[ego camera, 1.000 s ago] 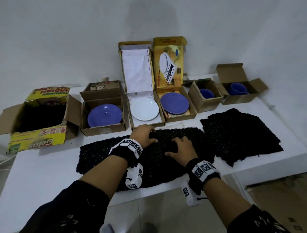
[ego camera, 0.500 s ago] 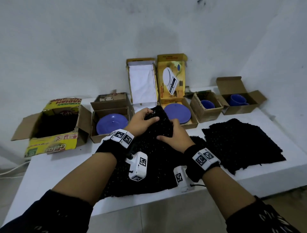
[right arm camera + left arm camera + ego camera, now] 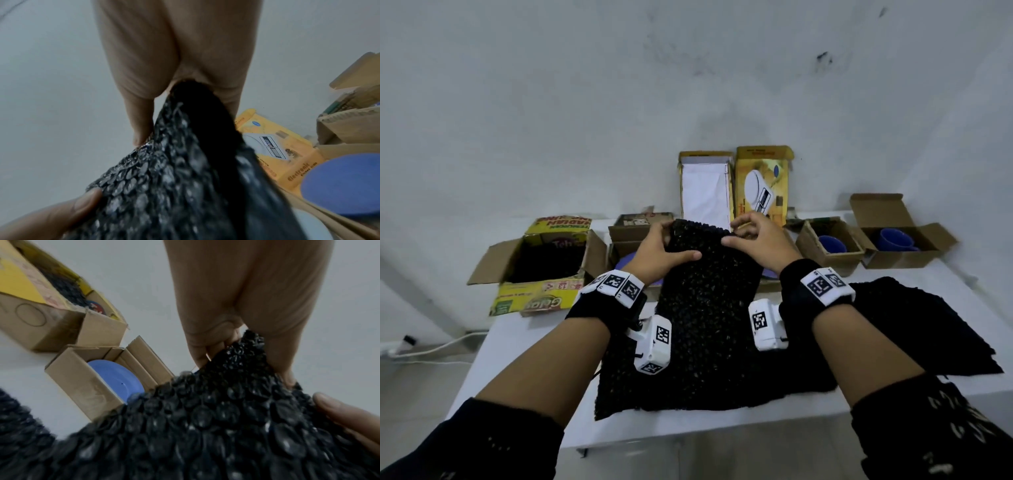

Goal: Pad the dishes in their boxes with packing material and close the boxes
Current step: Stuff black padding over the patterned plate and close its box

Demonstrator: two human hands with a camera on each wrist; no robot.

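So the person's got a sheet of black bubble wrap lifted by its far edge, both hands on it. The left hand pinches the top-left corner, thumb lying across the front and fingers tucked behind; the left wrist view shows the fingers curled over the edge. The right hand does the same at the top-right corner, with the wrap bunched between thumb and fingers. The near end of the sheet lies on the white worktop, near its front edge.

Boxes line the back of the worktop. At about 10 o'clock from the hands sits a big yellow carton with dark wrap inside. Just left of the hands is a brown box holding a blue plate, partly hidden by the raised sheet. At 12 o'clock stand two open lids, one white-lined, one yellow with a kitchen scale picture. At 3 o'clock are two small brown boxes, one with a blue bowl and one with a blue mug. A second black sheet lies flat at 4 o'clock.
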